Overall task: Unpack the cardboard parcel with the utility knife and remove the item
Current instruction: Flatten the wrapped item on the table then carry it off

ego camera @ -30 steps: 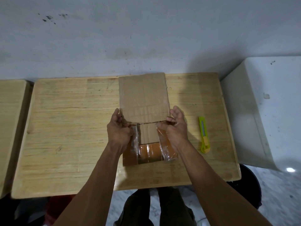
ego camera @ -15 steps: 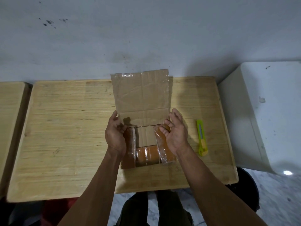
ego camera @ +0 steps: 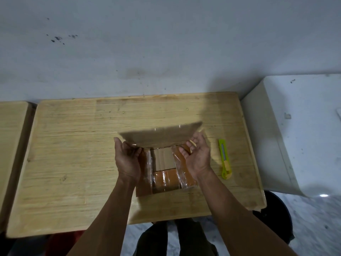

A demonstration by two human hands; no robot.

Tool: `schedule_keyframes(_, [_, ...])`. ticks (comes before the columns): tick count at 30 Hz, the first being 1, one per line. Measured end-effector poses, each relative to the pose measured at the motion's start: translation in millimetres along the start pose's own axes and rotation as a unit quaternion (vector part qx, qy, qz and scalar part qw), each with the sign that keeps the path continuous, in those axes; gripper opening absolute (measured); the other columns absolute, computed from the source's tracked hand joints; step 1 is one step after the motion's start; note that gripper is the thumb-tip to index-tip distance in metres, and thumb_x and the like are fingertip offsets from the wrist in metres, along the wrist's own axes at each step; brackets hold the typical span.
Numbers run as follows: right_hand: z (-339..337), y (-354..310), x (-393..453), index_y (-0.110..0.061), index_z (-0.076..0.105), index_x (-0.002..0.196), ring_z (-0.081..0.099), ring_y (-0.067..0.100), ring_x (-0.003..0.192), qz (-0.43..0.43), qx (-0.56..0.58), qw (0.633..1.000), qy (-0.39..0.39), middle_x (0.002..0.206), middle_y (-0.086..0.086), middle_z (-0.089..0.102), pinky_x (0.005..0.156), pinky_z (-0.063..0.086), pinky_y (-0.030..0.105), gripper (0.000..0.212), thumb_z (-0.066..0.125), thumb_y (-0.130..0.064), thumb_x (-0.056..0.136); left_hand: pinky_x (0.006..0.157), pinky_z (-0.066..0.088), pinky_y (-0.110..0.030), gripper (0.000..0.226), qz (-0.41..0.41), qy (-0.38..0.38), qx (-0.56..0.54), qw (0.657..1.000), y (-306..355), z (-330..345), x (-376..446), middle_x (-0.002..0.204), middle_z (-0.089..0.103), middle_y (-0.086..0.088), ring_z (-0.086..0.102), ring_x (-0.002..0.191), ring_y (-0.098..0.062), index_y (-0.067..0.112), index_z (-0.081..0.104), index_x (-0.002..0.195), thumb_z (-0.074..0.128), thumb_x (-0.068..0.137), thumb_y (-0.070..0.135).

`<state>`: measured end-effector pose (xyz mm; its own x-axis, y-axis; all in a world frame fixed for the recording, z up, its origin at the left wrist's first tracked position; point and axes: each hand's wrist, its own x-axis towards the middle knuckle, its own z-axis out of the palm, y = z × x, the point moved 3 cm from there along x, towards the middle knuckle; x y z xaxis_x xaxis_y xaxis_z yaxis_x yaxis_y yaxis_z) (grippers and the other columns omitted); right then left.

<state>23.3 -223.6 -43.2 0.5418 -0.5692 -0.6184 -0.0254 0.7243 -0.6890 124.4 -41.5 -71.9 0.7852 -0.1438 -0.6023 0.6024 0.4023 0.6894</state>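
While loose-fingered hands (ego camera: 127, 159) (ego camera: 198, 157) flank the parcel (ego camera: 164, 174), the knife (ego camera: 224, 158) lies right.

Far flap (ego camera: 160, 134) of the cardboard parcel (ego camera: 166, 169) swung from upright down toward the table's far edge, now motion-blurred, left hand (ego camera: 127, 159) and right hand (ego camera: 198, 157) spread wider, fingers loosened from their earlier pinch

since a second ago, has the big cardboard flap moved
Yes. The flap has folded back and down toward the wall: its far edge, once over the table's back edge, now sits well short of it.
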Motion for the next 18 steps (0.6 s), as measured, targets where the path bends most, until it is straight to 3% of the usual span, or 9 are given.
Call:
schedule_keyframes(3, [-5.8,0.9,1.0,-0.01,0.066,0.112,0.057,0.025,0.113,-0.033,-0.009,0.998,-0.053,0.12,0.005,0.058,0.078,0.055,0.038,0.023,0.048,-0.013,0.098,0.099,0.048,-0.046,0.062,-0.054,-0.085,-0.002,0.995,0.5,-3.0,-4.0,0.101,0.061,-0.018,0.062,0.101,-0.035,0.007,0.067,0.08,0.072,0.07,0.068])
schedule_keyframes(7, [-12.0,-4.9,-2.1,-0.018,0.076,0.099,0.057,0.025,0.12,-0.059,-0.049,0.989,-0.129,0.122,0.007,0.061,0.096,0.048,0.048,0.024,0.056,-0.008,0.092,0.082,0.058,-0.039,0.044,-0.084,-0.115,0.018,0.99,1.0,-6.7,-3.1,0.087,0.068,-0.013,0.067,0.089,-0.032,0.006,0.071,0.071,0.065,0.082,0.048])
schedule_keyframes(9, [-13.5,-10.5,-5.7,-0.027,0.079,0.096,0.05,0.028,0.131,-0.052,-0.087,0.984,-0.146,0.124,0.004,0.064,0.105,0.042,0.049,0.017,0.068,-0.019,0.086,0.08,0.059,-0.037,0.04,-0.081,-0.121,0.044,0.988,5.3,-7.3,-4.6,0.078,0.07,-0.009,0.07,0.082,-0.029,0.005,0.072,0.071,0.069,0.08,0.043])
schedule_keyframes(11, [-16.1,-12.7,-6.9,-0.028,0.077,0.103,0.047,0.028,0.134,-0.033,-0.126,0.978,-0.163,0.131,0.004,0.062,0.107,0.039,0.051,0.036,0.082,-0.04,0.069,0.079,0.06,-0.038,0.038,-0.044,-0.137,0.106,0.984,8.4,-10.7,-4.2,0.08,0.07,-0.01,0.07,0.078,-0.028,0.005,0.074,0.076,0.079,0.075,0.042])
schedule_keyframes(13, [-18.7,-14.3,-6.9,-0.032,0.077,0.104,0.043,0.032,0.138,-0.028,-0.157,0.972,-0.174,0.135,0.008,0.058,0.109,0.037,0.056,0.027,0.077,-0.031,0.077,0.079,0.061,-0.037,0.018,0.019,-0.154,0.166,0.974,13.8,-14.8,-6.9,0.082,0.072,-0.009,0.071,0.079,-0.024,0.01,0.078,0.076,0.071,0.087,0.021])
schedule_keyframes(15, [-19.9,-15.8,-6.4,-0.037,0.077,0.101,0.041,0.035,0.139,-0.049,-0.187,0.961,-0.197,0.136,0.014,0.055,0.11,0.037,0.056,0.022,0.072,-0.024,0.084,0.076,0.061,-0.035,0.029,0.061,-0.185,0.217,0.957,16.3,-17.5,-7.9,0.085,0.073,-0.008,0.072,0.08,-0.024,0.013,0.08,0.079,0.062,0.086,-0.008])
schedule_keyframes(18, [-23.6,-16.6,-4.9,-0.031,0.077,0.103,0.048,0.033,0.133,-0.059,-0.225,0.949,-0.212,0.137,0.021,0.055,0.109,0.04,0.054,0.038,0.081,-0.047,0.07,0.078,0.061,-0.036,0.011,0.032,-0.175,0.251,0.951,24.7,-11.6,-14.7,0.091,0.075,-0.009,0.072,0.084,-0.025,0.01,0.08,0.083,0.073,0.075,0.007])
